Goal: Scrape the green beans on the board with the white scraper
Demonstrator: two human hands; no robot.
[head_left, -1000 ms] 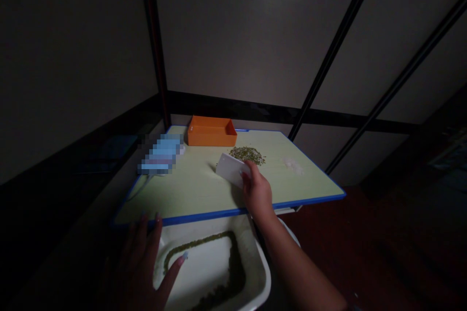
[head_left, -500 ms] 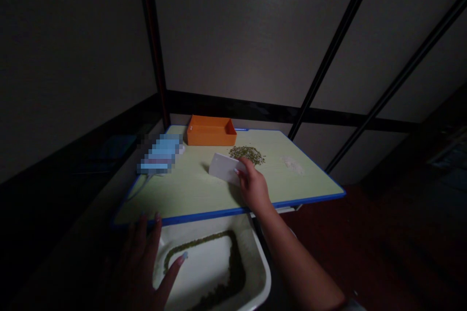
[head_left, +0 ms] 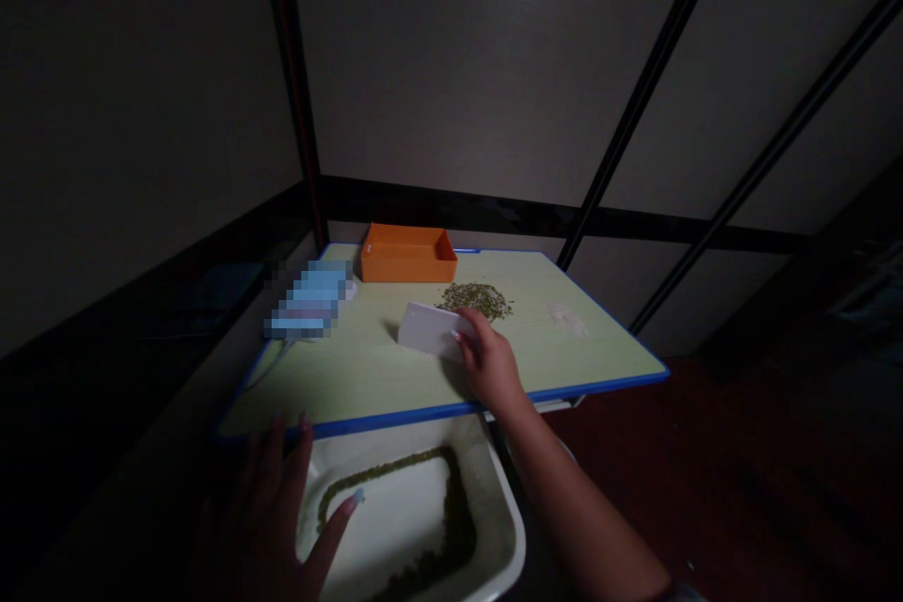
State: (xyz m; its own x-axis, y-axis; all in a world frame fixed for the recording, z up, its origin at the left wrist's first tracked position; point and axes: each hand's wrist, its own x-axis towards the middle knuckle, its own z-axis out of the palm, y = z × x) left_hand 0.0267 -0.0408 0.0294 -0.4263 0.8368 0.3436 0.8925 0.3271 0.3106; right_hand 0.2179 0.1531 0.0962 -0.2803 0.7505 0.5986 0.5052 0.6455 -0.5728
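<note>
My right hand (head_left: 489, 363) grips a flat white plastic scraper (head_left: 425, 330) over the pale green table (head_left: 367, 372), just in front and to the left of a small heap of green beans (head_left: 478, 299). My left hand (head_left: 272, 517) rests with fingers spread on the left rim of a white tray (head_left: 500, 527), held below the table's near blue edge. Green beans line the inside walls of that tray. The scene is dim.
An orange box (head_left: 407, 254) stands at the table's far edge. A blurred blue item (head_left: 310, 301) lies at the far left. A faint white patch (head_left: 568, 320) lies on the right side. Dark bars and a wall rise behind the table.
My right hand has carried the white scraper a short way to the left, away from the bean heap. My left hand and the tray have stayed put.
</note>
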